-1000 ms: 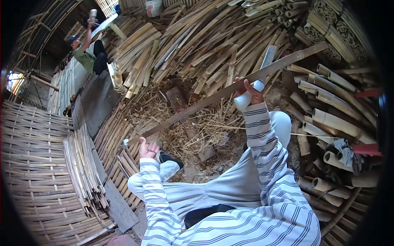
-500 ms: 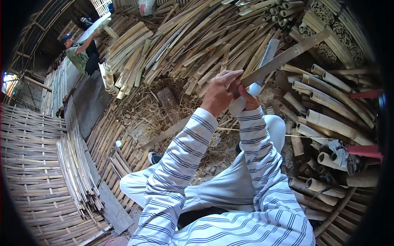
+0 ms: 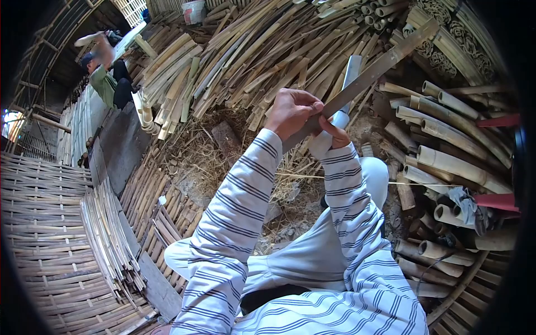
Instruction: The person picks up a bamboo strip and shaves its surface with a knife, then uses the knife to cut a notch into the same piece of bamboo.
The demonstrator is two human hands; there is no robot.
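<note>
Bamboo heap: a big pile of split bamboo (image 3: 268,61) fills the top middle of the frame.
Woven mat: the mat (image 3: 44,240) lies flat at the lower left.
Cut poles: round, hollow bamboo poles (image 3: 455,162) are stacked at the right.
Strip: 1 long, flat brown strip (image 3: 379,70) slants from the upper right to the middle, where a sleeve hides its low end.
Strip's feel: probably light and stiff with a little bend; its edges may be sharp. Best held by its flat faces, near the middle, away from the blade.
Knife: the knife (image 3: 350,75) points up behind the strip; I can't tell if they touch.
Left hand: the left hand (image 3: 291,111) pinches the strip's edge between thumb and finger.
Right hand: the right hand (image 3: 336,135) is wrapped around the white handle, thumb by the strip; its other fingers are mostly hidden.
</note>
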